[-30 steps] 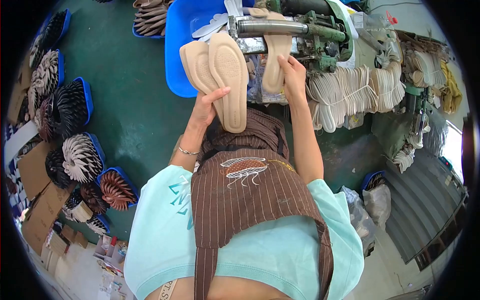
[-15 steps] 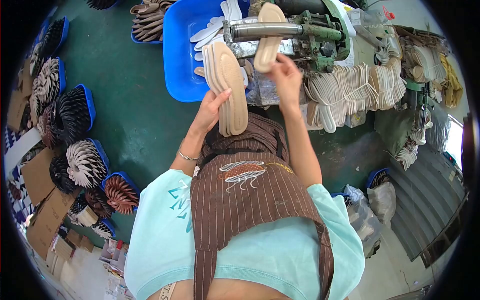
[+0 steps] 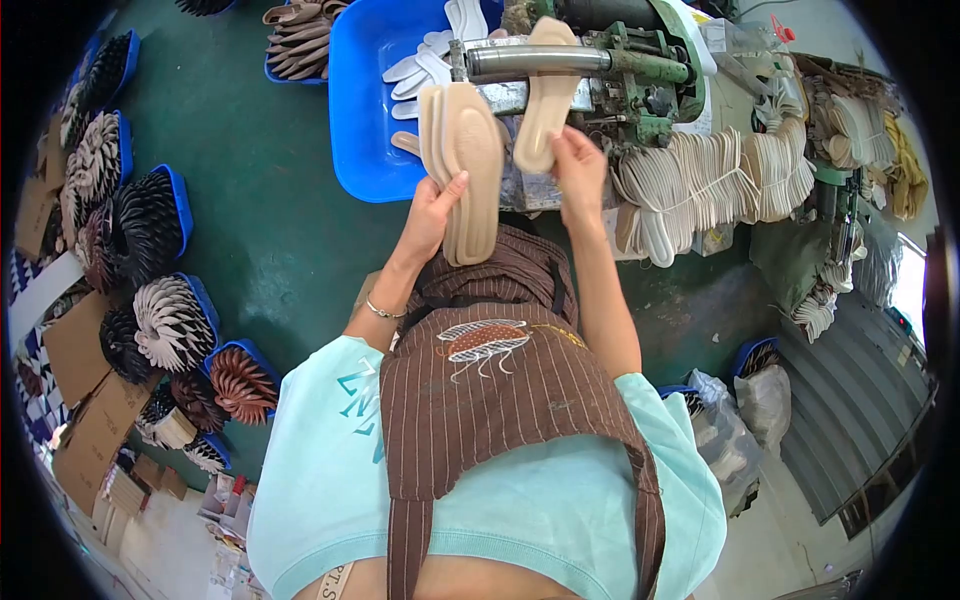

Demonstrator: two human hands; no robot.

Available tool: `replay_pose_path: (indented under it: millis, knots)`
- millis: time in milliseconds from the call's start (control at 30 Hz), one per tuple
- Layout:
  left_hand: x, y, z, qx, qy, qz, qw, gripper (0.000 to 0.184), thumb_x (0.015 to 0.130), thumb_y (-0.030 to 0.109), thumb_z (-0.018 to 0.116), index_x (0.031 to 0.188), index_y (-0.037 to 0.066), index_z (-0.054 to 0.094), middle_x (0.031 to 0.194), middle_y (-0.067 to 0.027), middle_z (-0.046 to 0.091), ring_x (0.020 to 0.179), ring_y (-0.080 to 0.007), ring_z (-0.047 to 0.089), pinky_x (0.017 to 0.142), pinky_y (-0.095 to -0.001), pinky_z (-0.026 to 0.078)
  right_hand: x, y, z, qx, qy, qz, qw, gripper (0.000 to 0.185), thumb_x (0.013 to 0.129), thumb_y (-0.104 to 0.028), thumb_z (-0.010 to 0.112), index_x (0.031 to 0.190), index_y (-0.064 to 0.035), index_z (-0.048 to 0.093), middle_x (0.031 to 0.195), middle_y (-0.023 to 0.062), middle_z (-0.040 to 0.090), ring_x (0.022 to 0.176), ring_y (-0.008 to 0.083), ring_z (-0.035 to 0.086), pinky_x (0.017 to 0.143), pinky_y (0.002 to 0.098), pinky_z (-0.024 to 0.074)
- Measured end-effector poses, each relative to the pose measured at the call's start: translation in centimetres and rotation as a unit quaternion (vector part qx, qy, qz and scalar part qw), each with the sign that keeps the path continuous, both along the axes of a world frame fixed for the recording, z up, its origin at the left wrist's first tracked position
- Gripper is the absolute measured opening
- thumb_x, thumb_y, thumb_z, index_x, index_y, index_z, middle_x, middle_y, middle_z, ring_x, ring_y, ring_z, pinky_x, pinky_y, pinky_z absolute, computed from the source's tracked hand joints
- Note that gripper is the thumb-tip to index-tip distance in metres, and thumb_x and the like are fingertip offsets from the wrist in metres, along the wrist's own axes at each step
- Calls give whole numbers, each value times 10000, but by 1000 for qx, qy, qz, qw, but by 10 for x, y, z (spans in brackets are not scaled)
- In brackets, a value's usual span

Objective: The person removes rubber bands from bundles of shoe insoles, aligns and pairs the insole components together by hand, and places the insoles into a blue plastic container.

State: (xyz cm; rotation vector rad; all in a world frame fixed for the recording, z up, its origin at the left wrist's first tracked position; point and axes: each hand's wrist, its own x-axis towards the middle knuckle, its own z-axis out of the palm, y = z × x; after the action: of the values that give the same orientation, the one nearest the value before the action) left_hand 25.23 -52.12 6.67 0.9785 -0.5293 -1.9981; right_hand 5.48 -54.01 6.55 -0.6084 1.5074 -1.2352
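Note:
A small fan of beige insoles (image 3: 472, 170) is gripped near its lower end by my left hand (image 3: 430, 215), thumb on top. My right hand (image 3: 580, 170) pinches the near end of a single beige insole (image 3: 545, 115). That insole points away from me, its far part at the metal roller (image 3: 535, 61) of a green machine (image 3: 650, 75). Its middle crosses in line with the roller; whether it touches is hard to tell. The two hands are apart. White and beige insoles (image 3: 405, 73) lie in the blue tub (image 3: 355, 130) beyond my left hand.
Tied bundles of pale insoles (image 3: 690, 185) hang along the table edge right of my right hand. Blue baskets with dark, white and brown pieces (image 3: 175, 320) stand on the green floor at the left. Plastic bags (image 3: 725, 440) lie at the lower right.
The fan in my left hand has spread and closed up and now sits slightly further right. My right hand has moved the single insole about near the roller, first lower, then higher.

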Motion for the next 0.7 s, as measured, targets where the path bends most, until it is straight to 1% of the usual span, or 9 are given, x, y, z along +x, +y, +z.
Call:
replay_pose_path:
  millis: [33,67,200,333,400,467,533,667,700]
  knots:
    - [0,1,-3,-32,-65,-10,997,282,918,175,567,1105,-35,572,1011,-56,637,901,-115,591,795,-267,482,14,10,0,24,-33,41,998,264,883,-139,597,1061,56,595,833,54,655,695,68,585,611,222,470]
    - [-1,0,-1,-33,-66,-10,997,282,918,175,567,1105,-35,572,1011,-56,637,901,-115,591,795,-267,482,28,21,2,48,-64,83,993,264,878,-139,606,1060,52,597,840,54,654,721,70,589,633,225,474]
    - [-10,5,-5,-44,-106,19,993,261,919,177,566,1080,-26,592,991,-53,645,876,-104,592,760,-250,485,35,43,4,97,-84,-21,992,133,858,-101,626,917,15,598,802,45,643,691,73,570,629,220,456]
    - [-14,6,-10,-6,-58,30,998,268,922,187,565,1093,-18,589,1015,-59,639,884,-102,590,762,-249,486,-16,10,-19,69,50,-58,995,133,856,-77,619,939,24,599,795,59,648,668,74,573,597,217,457]
    - [-18,4,-5,-3,-52,34,998,272,926,185,558,1105,-18,583,1019,-58,638,885,-104,591,765,-252,487,-14,-2,-17,58,52,-50,996,155,868,-103,611,954,26,607,819,62,653,680,75,580,601,217,459]
    - [-18,-1,-3,-4,-52,44,998,276,929,183,551,1117,-18,577,1022,-58,637,887,-107,592,768,-255,488,8,-6,-12,-2,-19,3,1000,192,884,-148,601,964,26,616,841,51,656,700,64,580,613,210,456]
    - [-18,0,-2,-21,-115,64,991,297,931,198,548,1141,-13,562,1045,-57,628,881,-115,598,775,-264,496,39,18,9,83,-85,76,990,151,895,-172,593,920,-26,623,765,-11,616,627,18,500,548,172,378]
    - [-13,-5,-2,33,-51,93,994,356,939,276,529,1159,-3,551,1075,-57,616,901,-126,599,784,-276,506,14,31,-29,65,-12,-52,996,112,870,-137,621,849,-37,576,709,-19,587,593,13,464,492,183,343]
    - [-10,-6,-2,26,-26,63,997,398,951,309,488,1210,6,506,1141,-79,585,960,-145,588,822,-295,501,-3,21,-33,48,55,-61,995,132,864,-133,625,849,-17,564,710,-2,594,595,26,477,500,196,365]
